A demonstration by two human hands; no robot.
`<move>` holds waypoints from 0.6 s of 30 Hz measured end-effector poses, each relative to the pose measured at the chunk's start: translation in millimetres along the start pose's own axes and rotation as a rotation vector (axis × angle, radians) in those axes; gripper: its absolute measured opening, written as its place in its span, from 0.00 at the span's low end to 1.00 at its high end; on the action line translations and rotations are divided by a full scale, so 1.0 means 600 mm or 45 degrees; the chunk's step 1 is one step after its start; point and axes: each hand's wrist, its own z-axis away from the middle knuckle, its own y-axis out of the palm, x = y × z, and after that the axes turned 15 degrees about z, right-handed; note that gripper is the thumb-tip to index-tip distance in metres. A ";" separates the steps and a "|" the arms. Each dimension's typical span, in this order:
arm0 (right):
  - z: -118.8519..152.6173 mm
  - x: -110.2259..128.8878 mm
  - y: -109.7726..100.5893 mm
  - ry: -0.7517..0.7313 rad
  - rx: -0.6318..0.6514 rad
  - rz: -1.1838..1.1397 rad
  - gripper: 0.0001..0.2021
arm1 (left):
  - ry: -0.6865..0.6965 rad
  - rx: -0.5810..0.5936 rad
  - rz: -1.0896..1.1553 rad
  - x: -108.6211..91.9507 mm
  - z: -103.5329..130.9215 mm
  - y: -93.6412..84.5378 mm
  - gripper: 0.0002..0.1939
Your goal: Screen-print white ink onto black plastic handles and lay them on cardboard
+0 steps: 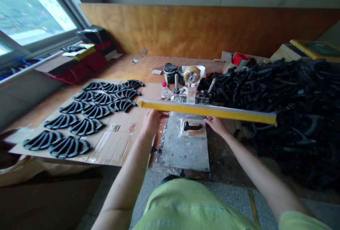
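A long yellow-edged frame (207,111), seen nearly edge-on, stretches across the view above a grey metal plate (183,152). On the plate, a black curved handle-like part (192,126) lies in a small pale holder with an orange-brown strip. My left hand (151,122) is closed at the plate's left, just under the frame, which partly covers its fingers; what it grips is hidden. At the plate's upper right edge, my right hand (215,124) has its fingers curled together below the frame, and anything in them is too small to make out.
Black curved parts (97,111) lie in rows on cardboard (124,141) at left. A large heap of black parts (265,88) covers the right side. Behind the frame are a metal clamp (190,95), a paint tub (170,72), a red-capped bottle (165,90) and a tape roll (191,74).
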 end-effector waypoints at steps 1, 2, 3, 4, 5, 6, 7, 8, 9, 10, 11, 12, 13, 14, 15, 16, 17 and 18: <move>0.015 0.012 0.018 -0.104 0.038 0.010 0.17 | 0.010 -0.028 0.020 0.005 -0.004 0.004 0.26; 0.025 0.027 0.033 -0.193 0.063 0.043 0.17 | 0.016 -0.071 0.029 0.015 -0.003 0.007 0.26; 0.034 0.043 0.044 -0.265 0.080 0.087 0.16 | -0.001 -0.116 0.029 0.029 0.005 0.007 0.26; 0.041 0.061 0.051 -0.307 0.082 0.135 0.13 | -0.064 -0.144 0.020 0.047 0.018 0.006 0.27; 0.049 0.080 0.055 -0.310 0.061 0.175 0.09 | -0.190 -0.148 0.005 0.070 0.037 0.004 0.28; 0.058 0.100 0.056 -0.284 0.022 0.195 0.06 | -0.362 -0.130 -0.013 0.094 0.059 0.002 0.29; 0.070 0.121 0.055 -0.272 -0.023 0.193 0.05 | -0.564 -0.087 -0.032 0.120 0.083 -0.001 0.30; 0.083 0.142 0.054 -0.297 -0.061 0.175 0.05 | -0.718 -0.055 -0.043 0.144 0.105 -0.006 0.31; 0.096 0.160 0.052 -0.363 -0.080 0.145 0.06 | -0.813 -0.052 -0.053 0.164 0.125 -0.013 0.31; 0.107 0.172 0.051 -0.459 -0.071 0.111 0.08 | -0.855 -0.073 -0.076 0.180 0.140 -0.025 0.30; 0.116 0.175 0.049 -0.546 -0.039 0.079 0.09 | -0.849 -0.109 -0.109 0.190 0.149 -0.041 0.29; 0.121 0.167 0.046 -0.580 -0.002 0.059 0.10 | -0.812 -0.151 -0.161 0.194 0.152 -0.065 0.28; 0.121 0.146 0.041 -0.528 0.026 0.063 0.11 | -0.761 -0.204 -0.239 0.192 0.149 -0.095 0.28; 0.118 0.112 0.034 -0.379 0.037 0.099 0.12 | -0.705 -0.243 -0.332 0.186 0.142 -0.131 0.27; 0.112 0.067 0.026 -0.146 0.028 0.158 0.12 | -0.617 -0.325 -0.439 0.175 0.133 -0.173 0.27; 0.105 0.014 0.018 0.123 0.029 0.267 0.13 | -0.570 -0.433 -0.579 0.163 0.123 -0.217 0.27; 0.098 -0.041 0.010 0.399 0.035 0.393 0.13 | -0.573 -0.528 -0.736 0.150 0.114 -0.261 0.27; 0.093 -0.094 0.004 0.603 0.076 0.488 0.15 | -0.570 -0.580 -0.874 0.137 0.108 -0.301 0.25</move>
